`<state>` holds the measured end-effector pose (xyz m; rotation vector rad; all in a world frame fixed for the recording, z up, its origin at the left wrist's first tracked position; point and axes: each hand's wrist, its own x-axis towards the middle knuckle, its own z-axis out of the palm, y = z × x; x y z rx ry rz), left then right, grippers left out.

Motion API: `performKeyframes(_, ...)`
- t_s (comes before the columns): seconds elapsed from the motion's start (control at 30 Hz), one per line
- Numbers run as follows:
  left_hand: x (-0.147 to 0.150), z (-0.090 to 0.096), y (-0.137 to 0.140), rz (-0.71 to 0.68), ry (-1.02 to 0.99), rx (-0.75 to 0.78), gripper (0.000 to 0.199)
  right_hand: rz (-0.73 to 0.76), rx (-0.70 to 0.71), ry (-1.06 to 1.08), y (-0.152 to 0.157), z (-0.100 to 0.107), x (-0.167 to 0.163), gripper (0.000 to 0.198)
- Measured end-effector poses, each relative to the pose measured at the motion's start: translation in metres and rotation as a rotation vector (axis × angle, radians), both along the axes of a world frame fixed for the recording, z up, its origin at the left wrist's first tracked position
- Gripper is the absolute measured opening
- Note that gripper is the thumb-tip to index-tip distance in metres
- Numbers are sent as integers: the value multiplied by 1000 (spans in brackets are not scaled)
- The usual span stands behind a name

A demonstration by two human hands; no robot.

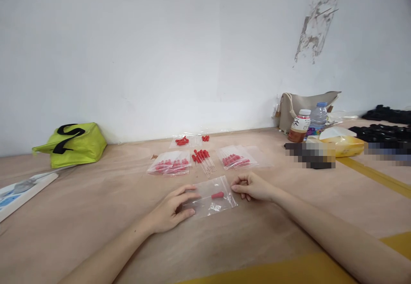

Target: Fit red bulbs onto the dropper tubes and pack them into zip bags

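Observation:
A clear zip-lock bag (205,185) lies on the covered surface in front of me. In it is a dropper with a red rubber bulb (217,195) and a thin clear tube pointing left. My left hand (173,209) rests on the bag's left end, its fingers and thumb apart. At the zip end on the right, the thumb and index finger of my right hand (248,187) are pinched together at the bag's edge. Loose red-bulbed droppers (203,159) lie just beyond, between a left stack of filled bags (170,164) and a right stack (236,157).
More red bulbs (182,141) and clear tubes lie by the wall. A yellow-green bag (77,144) and a flat printed box (22,194) are at left. At right are a beige bag (305,100), two bottles (300,125), a yellow tissue pack (348,147) and black items (382,134).

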<state>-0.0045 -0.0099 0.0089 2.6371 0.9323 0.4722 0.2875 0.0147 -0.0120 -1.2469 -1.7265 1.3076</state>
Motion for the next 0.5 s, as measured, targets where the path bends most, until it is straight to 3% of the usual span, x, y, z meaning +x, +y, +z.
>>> performKeyframes(0.13, -2, -3, 0, -36, 56, 9, 36, -120, 109, -57, 16, 13, -3, 16)
performKeyframes(0.27, 3, -4, 1, -65, 62, -7, 36, -276, 308, -389, 58, 23, -29, 13)
performKeyframes(0.5, 2, -3, 1, -65, 81, -24, 39, -431, 318, -578, 124, 22, -78, 33)
